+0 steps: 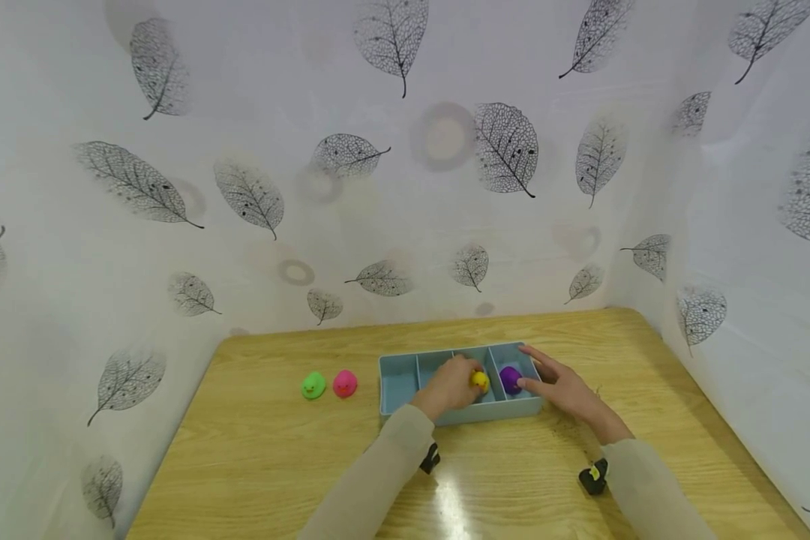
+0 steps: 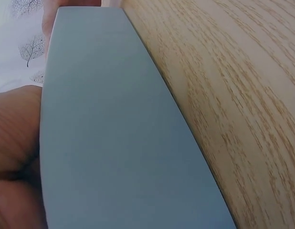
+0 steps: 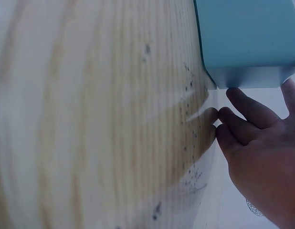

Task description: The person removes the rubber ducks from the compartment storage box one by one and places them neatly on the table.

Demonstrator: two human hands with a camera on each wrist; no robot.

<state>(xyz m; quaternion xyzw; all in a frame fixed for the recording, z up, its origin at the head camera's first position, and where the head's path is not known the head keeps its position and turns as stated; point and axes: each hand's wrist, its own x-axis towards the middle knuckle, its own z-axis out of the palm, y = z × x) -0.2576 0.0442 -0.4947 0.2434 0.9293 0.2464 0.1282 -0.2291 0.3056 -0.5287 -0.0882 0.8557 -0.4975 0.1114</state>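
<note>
A light blue box (image 1: 400, 409) with a row of compartments sits on the table. My left hand (image 1: 451, 384) reaches into the third compartment from the left and pinches a yellow toy duck (image 1: 480, 382). A purple toy duck (image 1: 509, 380) lies in the right end compartment. My right hand (image 1: 563, 386) holds the box's right end, thumb over the rim close to the purple duck. In the right wrist view its fingers (image 3: 250, 107) lie along the outside of the end wall. The left wrist view shows mostly the box's long side (image 2: 109, 119).
Left of the box, a green toy duck (image 1: 313, 385) and a pink toy duck (image 1: 345, 384) stand side by side on the wooden table (image 1: 270, 465). A white curtain (image 1: 391, 217) with leaf prints hangs behind the table and along its sides.
</note>
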